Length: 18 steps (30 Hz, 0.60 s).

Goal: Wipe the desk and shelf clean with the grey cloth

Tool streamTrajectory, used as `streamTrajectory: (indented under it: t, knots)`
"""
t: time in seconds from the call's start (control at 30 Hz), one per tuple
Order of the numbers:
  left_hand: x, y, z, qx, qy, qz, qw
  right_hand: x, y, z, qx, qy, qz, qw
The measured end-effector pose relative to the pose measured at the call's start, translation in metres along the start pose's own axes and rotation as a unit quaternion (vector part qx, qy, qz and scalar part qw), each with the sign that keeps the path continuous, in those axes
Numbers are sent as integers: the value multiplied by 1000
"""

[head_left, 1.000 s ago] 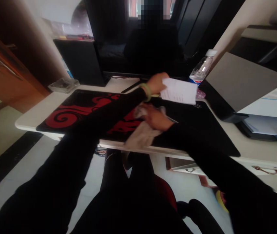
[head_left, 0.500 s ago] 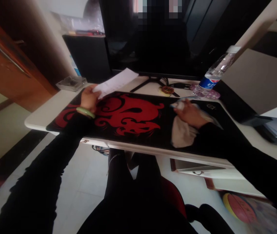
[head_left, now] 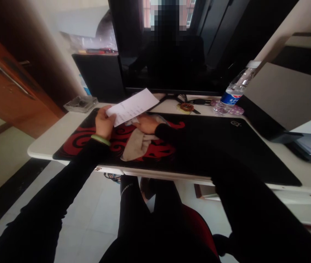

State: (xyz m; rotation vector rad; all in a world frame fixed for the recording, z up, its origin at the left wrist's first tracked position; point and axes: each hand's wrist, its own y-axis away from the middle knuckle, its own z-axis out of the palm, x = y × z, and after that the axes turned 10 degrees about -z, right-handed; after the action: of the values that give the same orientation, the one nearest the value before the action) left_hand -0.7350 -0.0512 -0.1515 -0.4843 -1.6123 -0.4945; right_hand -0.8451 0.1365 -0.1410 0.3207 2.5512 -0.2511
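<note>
My left hand (head_left: 104, 124), with a pale green bangle on its wrist, is closed on one end of a white sheet of paper (head_left: 133, 106) that bears some faint writing. The paper is held tilted above the desk mat. Just right of it, partly beneath its edge, my right hand (head_left: 146, 125) presses a beige cloth (head_left: 137, 145) onto the mat. The fingertips are partly hidden by the paper and the cloth. The black desk mat (head_left: 226, 149) with a red pattern covers much of the white desk.
A monitor (head_left: 169, 65) stands at the back. A water bottle (head_left: 230, 96) rests on a purple pad to the right, and a beaded bracelet (head_left: 187, 107) lies near the monitor's foot. At left is a clear plastic tray (head_left: 81, 105). A dark box (head_left: 99, 76) stands behind it.
My right hand has swept the cloth leftward from the right part of the mat to the red pattern beside the paper. My left hand keeps the paper, whose written face now shows more.
</note>
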Motion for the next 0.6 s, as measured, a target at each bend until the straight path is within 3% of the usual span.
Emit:
streamTrajectory:
  t: [0.07,0.23,0.33,0.43,0.53,0.6]
  knots:
    - [0,2,0,-7,-3,1,1000,26,43,-16,-18,12,5,1000]
    - [0,8,2,-30,-8,13,999,106,181,-65,13,37,116,992]
    - [1,10,3,-31,-18,9,999,136,237,-82,46,68,175,981]
    - [5,12,4,-28,-24,8,999,141,249,-84,68,95,224,968]
    - [10,15,7,-31,-25,-6,999,122,224,-77,48,82,226,969]
    - [14,18,10,-34,-24,-22,999,105,196,-69,25,61,168,984]
